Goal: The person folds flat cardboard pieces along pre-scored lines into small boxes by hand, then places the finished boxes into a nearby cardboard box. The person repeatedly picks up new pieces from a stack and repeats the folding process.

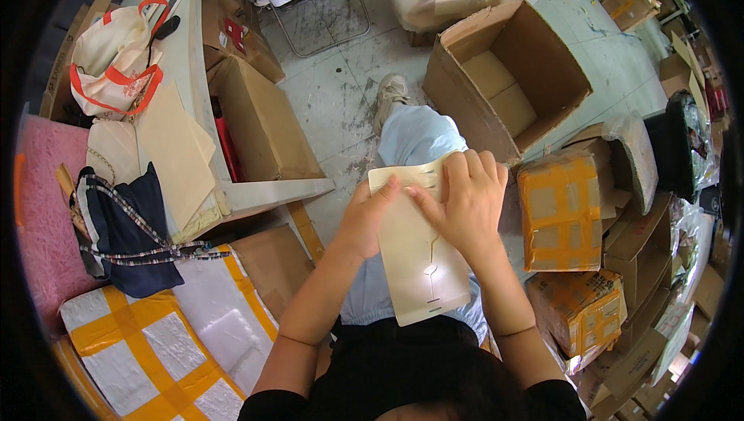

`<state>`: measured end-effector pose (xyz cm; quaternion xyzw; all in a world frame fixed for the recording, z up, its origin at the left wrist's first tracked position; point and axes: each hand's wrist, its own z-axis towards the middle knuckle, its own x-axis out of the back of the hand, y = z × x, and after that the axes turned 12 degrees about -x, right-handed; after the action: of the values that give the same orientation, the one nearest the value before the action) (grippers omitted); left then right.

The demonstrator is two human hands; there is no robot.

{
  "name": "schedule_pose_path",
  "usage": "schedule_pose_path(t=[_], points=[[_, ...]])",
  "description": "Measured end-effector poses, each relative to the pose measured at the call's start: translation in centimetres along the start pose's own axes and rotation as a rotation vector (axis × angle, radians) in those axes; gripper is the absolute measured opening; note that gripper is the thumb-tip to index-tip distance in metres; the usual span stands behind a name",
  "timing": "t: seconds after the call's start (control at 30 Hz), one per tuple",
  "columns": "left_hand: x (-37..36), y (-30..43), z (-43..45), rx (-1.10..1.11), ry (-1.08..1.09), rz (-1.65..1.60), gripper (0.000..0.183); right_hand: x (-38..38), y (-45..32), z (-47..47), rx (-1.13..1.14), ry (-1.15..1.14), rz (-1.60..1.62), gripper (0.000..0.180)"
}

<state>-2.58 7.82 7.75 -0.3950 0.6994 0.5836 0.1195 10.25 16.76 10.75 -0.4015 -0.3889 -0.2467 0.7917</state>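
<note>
A long cream card (415, 258) with rounded corners hangs in front of my lap, held in both hands. Small slots are cut near its top and bottom ends, and a thin line with a small rounded shape runs down its lower half, where light glares. My left hand (366, 220) grips the card's left edge, thumb lying on its face near the top. On the opposite edge is my right hand (468, 203), its fingers curled over the upper corner and its thumb pressing toward the left thumb. Whatever is under the right fingers is hidden.
An open cardboard box (505, 72) stands on the floor ahead. Taped cartons (561, 212) are stacked at right. To the left, a white table (186, 32) bears a canvas tote bag (116, 43) and cream sheets (174, 154). A tape-wrapped white foam box (151, 357) sits at lower left.
</note>
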Motion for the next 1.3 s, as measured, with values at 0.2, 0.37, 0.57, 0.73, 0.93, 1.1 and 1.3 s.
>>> schedule_pose_path(t=[0.2, 0.37, 0.57, 0.73, 0.93, 1.1, 1.3], points=[[-0.3, 0.1, -0.4, -0.042, -0.01, 0.08, 0.034, -0.5, 0.0, 0.4, 0.049, -0.052, 0.082, 0.035], [-1.0, -0.7, 0.1, -0.094, -0.057, 0.143, 0.033, -2.0, 0.1, 0.1, 0.115, 0.019, 0.214, 0.022], [-0.2, 0.0, -0.3, -0.106, 0.088, 0.168, 0.033, -0.7, 4.4, -0.4, -0.219, 0.032, 0.254, 0.017], [2.1, -0.3, -1.2, -0.032, 0.046, 0.06, 0.036, 0.9, 6.2, -4.2, -0.332, -0.102, 0.328, 0.029], [1.7, -4.1, -4.0, 0.222, 0.059, 0.054, 0.037, 0.4, 1.6, -9.1, -0.348, -0.426, 0.318, 0.099], [2.0, -4.6, -4.7, 0.165, -0.117, 0.269, 0.041, -1.2, 2.7, -9.0, -0.398, -0.536, 0.479, 0.105], [1.3, -2.8, -3.9, -0.155, -0.262, 0.92, 0.029, 0.7, 4.2, -7.0, -0.499, -0.695, 0.711, 0.078]])
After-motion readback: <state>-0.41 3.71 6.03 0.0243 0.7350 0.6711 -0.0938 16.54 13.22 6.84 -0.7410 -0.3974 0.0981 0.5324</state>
